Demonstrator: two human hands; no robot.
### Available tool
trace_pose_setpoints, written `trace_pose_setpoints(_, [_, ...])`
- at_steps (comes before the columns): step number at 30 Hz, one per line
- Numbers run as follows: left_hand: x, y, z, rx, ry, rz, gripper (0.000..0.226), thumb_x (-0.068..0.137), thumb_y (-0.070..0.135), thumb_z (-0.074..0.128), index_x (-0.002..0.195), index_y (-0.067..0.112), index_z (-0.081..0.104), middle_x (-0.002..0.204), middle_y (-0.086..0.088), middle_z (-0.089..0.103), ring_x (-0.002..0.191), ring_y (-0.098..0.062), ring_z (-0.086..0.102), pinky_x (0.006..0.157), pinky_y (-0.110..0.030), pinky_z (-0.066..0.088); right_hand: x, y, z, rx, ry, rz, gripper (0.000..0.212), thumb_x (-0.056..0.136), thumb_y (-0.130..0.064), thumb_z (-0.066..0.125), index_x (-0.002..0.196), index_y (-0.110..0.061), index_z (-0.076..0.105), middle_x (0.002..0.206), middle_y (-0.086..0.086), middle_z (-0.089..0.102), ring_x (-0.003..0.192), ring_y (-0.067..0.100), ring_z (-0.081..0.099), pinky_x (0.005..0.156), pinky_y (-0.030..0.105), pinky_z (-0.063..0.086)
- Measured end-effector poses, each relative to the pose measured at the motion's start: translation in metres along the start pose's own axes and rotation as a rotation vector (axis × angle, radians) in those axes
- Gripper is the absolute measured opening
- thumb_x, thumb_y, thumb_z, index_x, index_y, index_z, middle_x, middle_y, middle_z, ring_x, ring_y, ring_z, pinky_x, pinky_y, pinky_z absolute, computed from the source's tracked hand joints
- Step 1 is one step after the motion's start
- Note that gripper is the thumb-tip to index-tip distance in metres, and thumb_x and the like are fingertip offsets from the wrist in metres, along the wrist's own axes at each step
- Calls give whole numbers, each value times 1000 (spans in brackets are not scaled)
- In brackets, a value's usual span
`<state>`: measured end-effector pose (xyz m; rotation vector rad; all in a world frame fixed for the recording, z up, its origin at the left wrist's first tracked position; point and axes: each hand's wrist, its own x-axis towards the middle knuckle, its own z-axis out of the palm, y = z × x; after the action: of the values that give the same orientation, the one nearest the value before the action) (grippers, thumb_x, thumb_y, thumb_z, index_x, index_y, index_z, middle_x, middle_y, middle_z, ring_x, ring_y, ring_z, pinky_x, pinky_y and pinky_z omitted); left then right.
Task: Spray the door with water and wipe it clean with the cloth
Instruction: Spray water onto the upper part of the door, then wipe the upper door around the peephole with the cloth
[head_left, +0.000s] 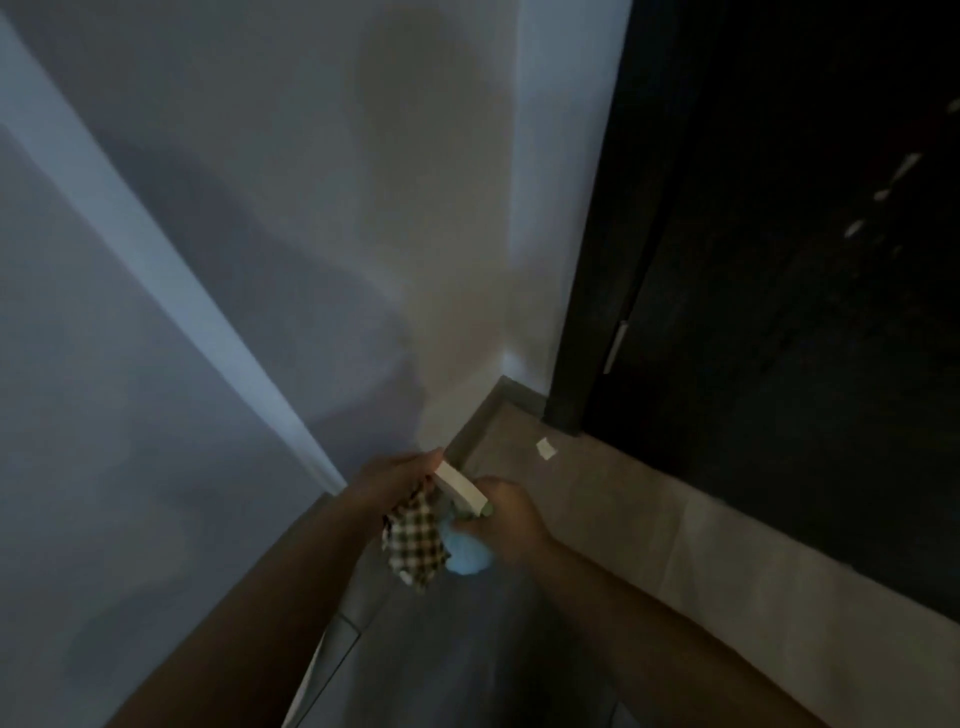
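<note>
Both hands meet low in the view, above the floor (649, 525) and just left of the dark door (779, 260). The right hand (511, 512) grips the spray bottle (470, 553) at its neck, fingers curled round it; the bottle's pale blue body hangs below the hand and its white spray head (460, 483) angles up and to the left, pointing away from the door. The left hand (392, 480) sits just beside the right one, its fingertips pinched on the front end of the spray head. The checked cloth (415, 540) dangles from under the left hand, touching the bottle's left side; how the fingers hold it is hidden by the hand itself.

The door stands closed to the right of the hands, with a metal hinge (615, 347) on its left edge and a few pale specks on its upper face. A white wall (311, 208) fills the space left of the door. A small pale scrap (545, 448) lies on the floor near the door's lower left corner.
</note>
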<state>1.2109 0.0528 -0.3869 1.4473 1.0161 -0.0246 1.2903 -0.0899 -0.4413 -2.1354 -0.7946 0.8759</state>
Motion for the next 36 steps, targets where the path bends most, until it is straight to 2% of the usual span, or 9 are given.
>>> trace_pose_setpoints(3, [6, -21, -7, -69, 19, -51, 20, 84, 24, 71, 92, 5, 72, 102, -17, 70, 98, -28, 65, 95, -41, 50, 8, 6, 22, -1, -29, 21, 26, 83, -21, 69, 107, -12, 65, 104, 8, 68, 100, 27, 63, 89, 37, 51])
trace_pose_setpoints(9, [17, -49, -7, -51, 61, -112, 8, 87, 18, 67, 87, 11, 72, 99, -11, 71, 101, -27, 64, 101, -44, 47, 19, 21, 37, -88, -84, 75, 33, 90, -28, 63, 120, -14, 60, 116, 3, 64, 110, 18, 59, 89, 23, 42])
trace_pose_setpoints(15, [18, -49, 3, 1, 169, 12, 16, 92, 17, 60, 99, 8, 71, 92, -7, 69, 94, -23, 64, 95, -39, 50, 27, 23, 39, -64, -43, 103, 38, 89, -28, 65, 122, -10, 60, 120, 9, 63, 112, 23, 59, 89, 22, 41])
trace_pose_setpoints(18, [12, -48, 6, 96, 200, 48, 19, 94, 21, 58, 101, 8, 71, 101, -13, 70, 86, -19, 62, 84, -33, 49, 28, 28, 41, -9, -70, 114, 37, 89, -26, 65, 122, -9, 60, 121, 10, 63, 112, 23, 59, 91, 24, 44])
trace_pose_setpoints(21, [-1, -40, 8, 177, 256, 64, 26, 94, 28, 57, 114, 12, 65, 114, -12, 67, 92, -23, 62, 85, -33, 49, 20, 37, 36, 15, -116, 136, 38, 92, -19, 61, 128, -12, 54, 124, 5, 60, 110, 14, 57, 83, 11, 43])
trace_pose_setpoints(24, [-20, -20, 8, 197, 402, 159, 34, 91, 28, 60, 123, 15, 60, 110, -9, 65, 98, -27, 62, 91, -40, 50, 11, 40, 15, 203, -43, 180, 42, 92, -7, 56, 134, -9, 50, 132, 7, 55, 121, 19, 52, 100, 27, 44])
trace_pose_setpoints(28, [-39, 24, 32, 7, 228, 270, 19, 91, 19, 60, 109, 22, 65, 89, -3, 67, 80, -15, 63, 72, -27, 53, -13, 24, -35, 485, 107, 140, 21, 92, -2, 53, 108, -10, 65, 110, 4, 65, 103, 16, 61, 88, 31, 49])
trace_pose_setpoints(33, [-69, 67, 88, -247, -50, 361, 21, 92, 24, 59, 112, 25, 63, 112, -1, 67, 104, -16, 63, 91, -35, 51, -68, 11, -117, 923, 48, 82, 18, 89, -28, 62, 104, -18, 66, 100, 2, 69, 94, 15, 65, 85, 33, 51])
trace_pose_setpoints(36, [-80, 79, 120, -182, -17, 566, 19, 92, 17, 60, 108, 26, 62, 104, 6, 68, 94, 3, 63, 79, -9, 47, -97, 17, -160, 807, 173, -11, 7, 87, -13, 65, 93, -11, 63, 81, 2, 62, 76, 12, 59, 70, 24, 50])
